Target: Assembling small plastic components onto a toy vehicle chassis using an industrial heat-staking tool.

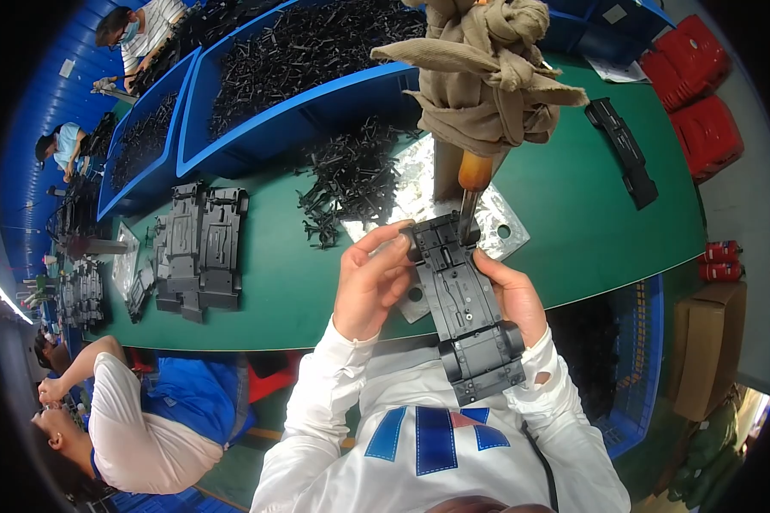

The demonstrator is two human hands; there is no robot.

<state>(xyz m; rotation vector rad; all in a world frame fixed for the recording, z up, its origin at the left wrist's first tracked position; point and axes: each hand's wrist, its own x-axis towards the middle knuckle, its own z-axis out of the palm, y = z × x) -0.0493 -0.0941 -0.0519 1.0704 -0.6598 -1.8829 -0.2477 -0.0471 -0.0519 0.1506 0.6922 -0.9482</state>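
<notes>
A black plastic toy-car chassis (462, 295) is held tilted in front of my body, its far end over a metal plate (509, 218). My left hand (372, 278) pinches its far left corner with curled fingers. Along the right edge lies the thumb of my right hand (518, 299); that hand's other fingers are hidden beneath the part. A metal rod tip with an amber handle (475, 171) points down at the chassis's far end, at or very near its surface. Knotted beige cloth (488, 77) wraps the tool above it.
Small black plastic parts (346, 184) are heaped left of the plate. Blue bins (316, 107) of similar parts stand behind. Several chassis (201, 248) lie at left on the green table (291, 291), another chassis (622, 154) at far right. A co-worker (154, 419) sits at left.
</notes>
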